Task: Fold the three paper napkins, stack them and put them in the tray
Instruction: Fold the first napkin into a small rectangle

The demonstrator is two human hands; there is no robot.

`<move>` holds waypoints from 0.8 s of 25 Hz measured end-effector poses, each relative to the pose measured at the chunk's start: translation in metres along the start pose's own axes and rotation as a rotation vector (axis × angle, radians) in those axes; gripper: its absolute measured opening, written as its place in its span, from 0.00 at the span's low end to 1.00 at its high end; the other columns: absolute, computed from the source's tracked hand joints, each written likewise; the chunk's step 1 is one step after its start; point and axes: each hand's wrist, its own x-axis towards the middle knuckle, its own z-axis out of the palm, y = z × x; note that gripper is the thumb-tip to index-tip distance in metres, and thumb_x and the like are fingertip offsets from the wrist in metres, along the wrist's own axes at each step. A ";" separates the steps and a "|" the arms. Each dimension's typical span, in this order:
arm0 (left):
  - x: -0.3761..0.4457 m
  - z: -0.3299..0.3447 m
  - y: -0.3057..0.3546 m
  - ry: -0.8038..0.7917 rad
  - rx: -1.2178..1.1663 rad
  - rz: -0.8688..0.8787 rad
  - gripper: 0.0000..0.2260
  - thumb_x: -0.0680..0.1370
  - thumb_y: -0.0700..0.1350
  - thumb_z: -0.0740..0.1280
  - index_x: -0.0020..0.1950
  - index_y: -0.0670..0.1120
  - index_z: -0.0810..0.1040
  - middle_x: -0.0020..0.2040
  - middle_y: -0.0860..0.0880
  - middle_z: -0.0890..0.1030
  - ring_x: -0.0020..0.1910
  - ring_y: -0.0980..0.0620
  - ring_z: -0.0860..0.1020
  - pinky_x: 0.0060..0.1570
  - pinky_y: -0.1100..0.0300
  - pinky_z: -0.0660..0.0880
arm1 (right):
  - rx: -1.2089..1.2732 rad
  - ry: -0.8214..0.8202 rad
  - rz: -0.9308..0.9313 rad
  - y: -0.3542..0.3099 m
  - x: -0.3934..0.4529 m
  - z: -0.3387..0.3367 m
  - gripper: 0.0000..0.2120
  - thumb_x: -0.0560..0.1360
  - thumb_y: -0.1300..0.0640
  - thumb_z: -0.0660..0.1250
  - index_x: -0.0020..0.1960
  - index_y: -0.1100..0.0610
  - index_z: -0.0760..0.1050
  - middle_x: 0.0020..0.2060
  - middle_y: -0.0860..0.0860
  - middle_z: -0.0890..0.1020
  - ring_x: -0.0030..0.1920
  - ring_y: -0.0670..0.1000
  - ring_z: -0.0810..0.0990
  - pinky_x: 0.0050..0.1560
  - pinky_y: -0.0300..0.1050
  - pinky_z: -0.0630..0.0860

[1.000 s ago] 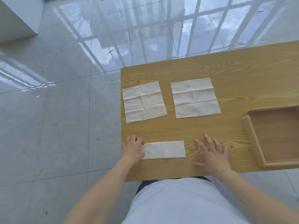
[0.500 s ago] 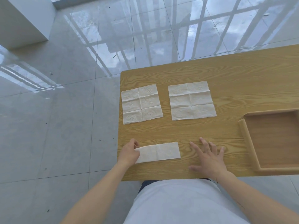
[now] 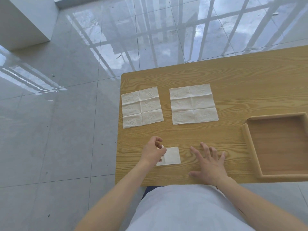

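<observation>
A wooden tray (image 3: 246, 144) sits on the right side of the table (image 3: 233, 77); the part of its floor that shows holds nothing, and its right edge runs out of view. Well to the left of the tray, near the table's front edge, lies a folded napkin (image 3: 172, 155), a small rectangle. The left hand (image 3: 153, 151) pinches its left edge between thumb and fingers. The right hand (image 3: 209, 164) rests flat between that napkin and the tray, fingers spread, holding nothing. Two unfolded napkins lie farther back: one left (image 3: 141, 107), one nearer the tray (image 3: 193, 104).
</observation>
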 end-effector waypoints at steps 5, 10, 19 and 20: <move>0.012 0.035 -0.003 -0.073 0.062 -0.035 0.14 0.74 0.43 0.71 0.57 0.52 0.74 0.48 0.51 0.77 0.40 0.53 0.77 0.41 0.53 0.79 | 0.023 -0.036 -0.011 0.001 0.000 -0.004 0.50 0.61 0.26 0.65 0.71 0.31 0.35 0.76 0.48 0.39 0.75 0.61 0.43 0.68 0.77 0.45; 0.003 0.018 -0.029 0.009 0.344 0.143 0.13 0.75 0.45 0.69 0.59 0.54 0.75 0.56 0.52 0.78 0.49 0.57 0.77 0.46 0.59 0.76 | -0.024 -0.024 -0.034 0.000 -0.003 -0.007 0.50 0.63 0.27 0.65 0.73 0.33 0.37 0.77 0.50 0.42 0.74 0.62 0.47 0.68 0.77 0.47; -0.040 -0.008 -0.093 -0.195 1.204 0.384 0.31 0.78 0.64 0.47 0.79 0.55 0.47 0.81 0.53 0.46 0.79 0.48 0.40 0.77 0.45 0.45 | -0.279 0.051 -0.577 -0.031 -0.008 -0.008 0.35 0.76 0.38 0.59 0.78 0.44 0.49 0.80 0.48 0.48 0.78 0.62 0.47 0.71 0.74 0.39; -0.040 -0.008 -0.093 -0.202 1.228 0.364 0.31 0.79 0.64 0.47 0.79 0.55 0.45 0.81 0.53 0.44 0.79 0.48 0.38 0.77 0.44 0.42 | -0.291 0.034 -0.582 -0.031 -0.007 -0.008 0.35 0.77 0.38 0.58 0.78 0.45 0.48 0.80 0.48 0.48 0.78 0.63 0.46 0.70 0.74 0.39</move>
